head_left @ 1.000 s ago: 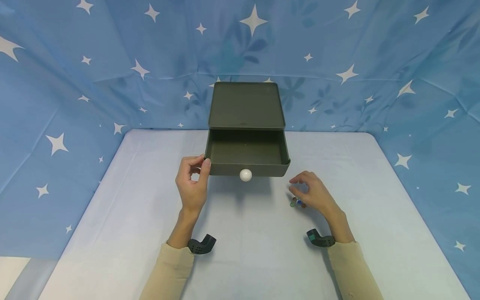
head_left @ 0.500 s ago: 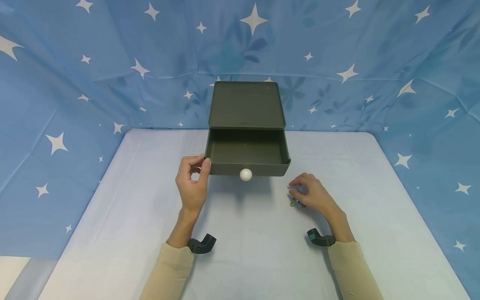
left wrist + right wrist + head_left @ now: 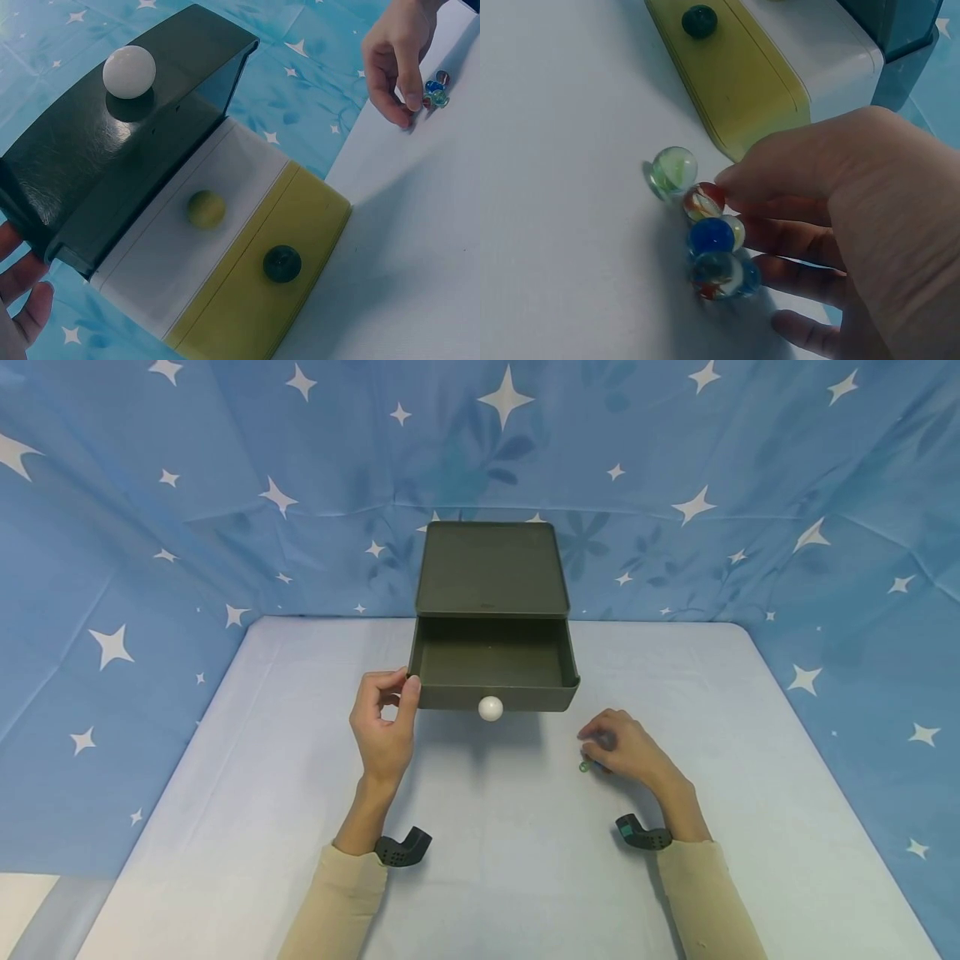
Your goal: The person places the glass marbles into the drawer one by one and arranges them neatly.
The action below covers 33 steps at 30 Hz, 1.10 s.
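Thumb and fingers of the right hand (image 3: pixel 632 750), bent in a narrow curve beside a small cluster of glass marbles (image 3: pixel 712 232) on the white table (image 3: pixel 487 860), to the right of the drawer unit (image 3: pixel 492 568) and nearer the person than it. Thumb tip right at the red-and-white marble (image 3: pixel 704 201), another fingertip at the pale yellow marble (image 3: pixel 738 231) half hidden behind the blue marble (image 3: pixel 709 240). Cannot tell from these views: a marble gripped, or only contact. Beside the red-and-white marble, a green-tinted marble (image 3: pixel 674 169); at the opposite end of the cluster, a clear marble with a red swirl (image 3: pixel 715 276).

Left hand (image 3: pixel 384 731) at the drawer unit's near left corner, thumb on the front and fingers at the side, pinching the edge of the dark green drawer (image 3: pixel 450 697). Top tier of the drawer unit, open toward the person, with a white knob (image 3: pixel 491 708) at mid-front. Below it in the same drawer unit, a white drawer (image 3: pixel 150 262) with a yellow knob (image 3: pixel 206 209), then a yellow drawer (image 3: pixel 232 322) with a dark green knob (image 3: pixel 282 264).

Nearer the person than the drawer unit, one to either side, beige sleeves (image 3: pixel 341 902) and black wrist devices (image 3: pixel 405 849). Behind the drawer unit and off both its sides, blue cloth (image 3: pixel 225 443) with white stars and leaf shapes.
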Each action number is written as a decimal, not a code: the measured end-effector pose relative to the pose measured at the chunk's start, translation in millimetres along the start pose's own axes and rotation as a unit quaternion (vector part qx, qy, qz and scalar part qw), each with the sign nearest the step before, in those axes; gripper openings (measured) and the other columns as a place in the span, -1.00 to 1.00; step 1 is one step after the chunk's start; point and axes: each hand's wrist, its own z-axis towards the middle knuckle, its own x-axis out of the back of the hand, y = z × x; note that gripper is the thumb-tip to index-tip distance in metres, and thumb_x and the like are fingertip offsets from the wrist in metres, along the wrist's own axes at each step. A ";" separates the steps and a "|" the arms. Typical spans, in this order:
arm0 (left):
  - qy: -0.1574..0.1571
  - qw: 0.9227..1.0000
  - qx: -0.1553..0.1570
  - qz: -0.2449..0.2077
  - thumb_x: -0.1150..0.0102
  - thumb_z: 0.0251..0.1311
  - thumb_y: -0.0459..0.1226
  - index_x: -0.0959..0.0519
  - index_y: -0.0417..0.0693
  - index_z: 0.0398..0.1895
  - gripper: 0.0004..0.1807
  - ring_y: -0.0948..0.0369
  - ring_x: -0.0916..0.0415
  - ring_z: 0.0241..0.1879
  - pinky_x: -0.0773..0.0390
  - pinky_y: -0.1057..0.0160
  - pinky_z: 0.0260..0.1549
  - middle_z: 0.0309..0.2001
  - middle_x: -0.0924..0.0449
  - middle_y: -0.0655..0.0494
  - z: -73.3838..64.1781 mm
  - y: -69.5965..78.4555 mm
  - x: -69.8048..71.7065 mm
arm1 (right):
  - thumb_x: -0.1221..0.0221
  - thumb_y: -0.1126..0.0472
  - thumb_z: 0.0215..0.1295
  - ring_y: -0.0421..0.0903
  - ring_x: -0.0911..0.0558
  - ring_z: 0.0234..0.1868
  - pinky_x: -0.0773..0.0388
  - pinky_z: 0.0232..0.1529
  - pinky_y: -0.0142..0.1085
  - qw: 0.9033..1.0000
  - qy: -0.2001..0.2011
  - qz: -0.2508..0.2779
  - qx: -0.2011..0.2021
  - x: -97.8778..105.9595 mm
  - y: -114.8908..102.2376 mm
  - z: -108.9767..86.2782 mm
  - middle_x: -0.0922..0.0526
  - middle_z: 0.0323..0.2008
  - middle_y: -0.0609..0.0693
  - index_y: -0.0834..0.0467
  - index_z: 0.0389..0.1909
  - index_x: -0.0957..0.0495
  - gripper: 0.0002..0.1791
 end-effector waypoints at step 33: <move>0.003 1.000 0.002 0.003 -0.16 0.16 -0.60 -0.52 -0.57 -0.18 -0.83 0.47 -0.50 -0.22 -0.45 0.44 -0.28 -0.29 -0.52 -0.40 -0.1 -0.4 -0.2 | -0.35 0.15 0.14 0.09 -0.45 0.10 -0.35 0.19 0.21 1.000 -0.025 -0.007 -0.001 4.0 4.1 -2.3 -0.64 -0.13 -0.02 -0.01 -0.34 -0.71 -0.93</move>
